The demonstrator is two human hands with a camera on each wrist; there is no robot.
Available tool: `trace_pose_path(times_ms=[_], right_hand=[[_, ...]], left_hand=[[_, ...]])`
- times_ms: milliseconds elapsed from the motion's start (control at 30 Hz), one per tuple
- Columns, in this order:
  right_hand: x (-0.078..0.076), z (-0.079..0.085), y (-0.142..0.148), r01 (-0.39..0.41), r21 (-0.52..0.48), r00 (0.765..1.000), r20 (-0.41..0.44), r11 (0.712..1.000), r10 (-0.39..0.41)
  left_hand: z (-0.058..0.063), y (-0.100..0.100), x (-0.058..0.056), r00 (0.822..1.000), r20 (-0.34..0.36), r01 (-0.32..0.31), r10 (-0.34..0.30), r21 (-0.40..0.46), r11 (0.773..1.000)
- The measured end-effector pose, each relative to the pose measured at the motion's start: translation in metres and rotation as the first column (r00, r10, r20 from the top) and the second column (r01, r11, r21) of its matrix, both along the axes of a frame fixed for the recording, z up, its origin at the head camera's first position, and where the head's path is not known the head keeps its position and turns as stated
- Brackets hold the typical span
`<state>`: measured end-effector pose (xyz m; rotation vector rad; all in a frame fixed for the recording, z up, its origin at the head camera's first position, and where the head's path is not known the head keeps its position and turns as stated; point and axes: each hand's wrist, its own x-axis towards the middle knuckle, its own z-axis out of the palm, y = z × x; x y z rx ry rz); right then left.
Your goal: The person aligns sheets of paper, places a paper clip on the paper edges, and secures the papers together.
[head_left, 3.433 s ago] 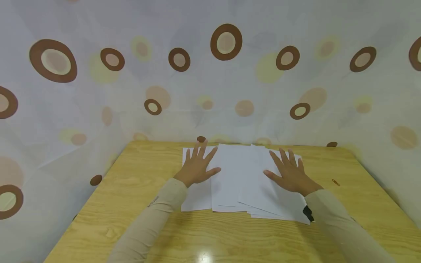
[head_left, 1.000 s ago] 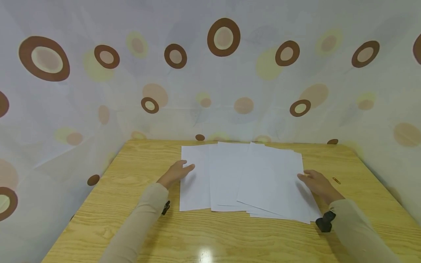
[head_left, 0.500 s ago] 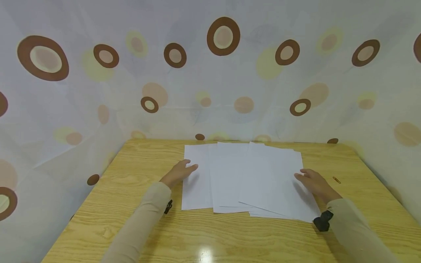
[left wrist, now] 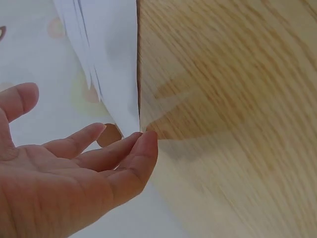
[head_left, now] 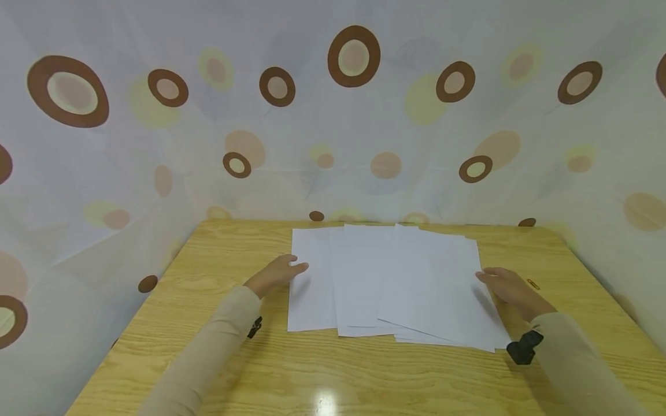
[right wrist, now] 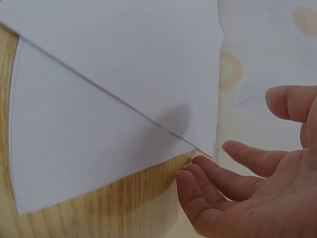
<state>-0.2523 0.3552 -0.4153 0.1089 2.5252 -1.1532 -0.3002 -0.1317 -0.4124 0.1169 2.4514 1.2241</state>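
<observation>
Several white paper sheets lie fanned out and overlapping on the wooden table. At the left border of the fan is my left hand, thumb raised above the sheet and fingers loosely bent; in the left wrist view its fingertips meet the paper's edge. My right hand mirrors it at the right border. In the right wrist view its fingertips come right up to the edge of the sheets, the thumb held apart. Neither hand pinches a sheet.
A small orange paper clip lies on the wooden table, right of the right hand. Cloth patterned with circles hangs behind the table and along both sides. Each wrist carries a black device.
From lying spread over the sheets, both hands have moved out to the outer edges. The leftmost sheet has shifted slightly right; since then the hands have drawn a little outward.
</observation>
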Motion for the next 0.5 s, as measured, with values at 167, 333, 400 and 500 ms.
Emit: trace_pose_path(times_ms=[167,333,400,500], right_hand=[[0.001,0.001,0.0,-0.026,-0.034,1.0,-0.008,0.999,0.026],[0.002,0.002,-0.002,-0.038,-0.052,0.999,-0.02,0.998,0.037],[0.001,0.002,-0.003,-0.026,-0.048,1.0,-0.01,0.999,0.026],[0.001,0.001,-0.003,-0.018,-0.051,1.0,-0.002,0.999,0.017]], left_hand=[[0.001,0.003,0.002,1.0,0.01,0.008,-0.008,0.012,1.0],[0.003,0.007,0.002,1.0,0.008,-0.001,0.001,0.027,1.0],[0.003,0.008,0.002,1.0,0.009,-0.001,0.0,0.039,0.999],[0.002,0.01,0.001,1.0,0.011,-0.002,0.002,0.047,0.999]])
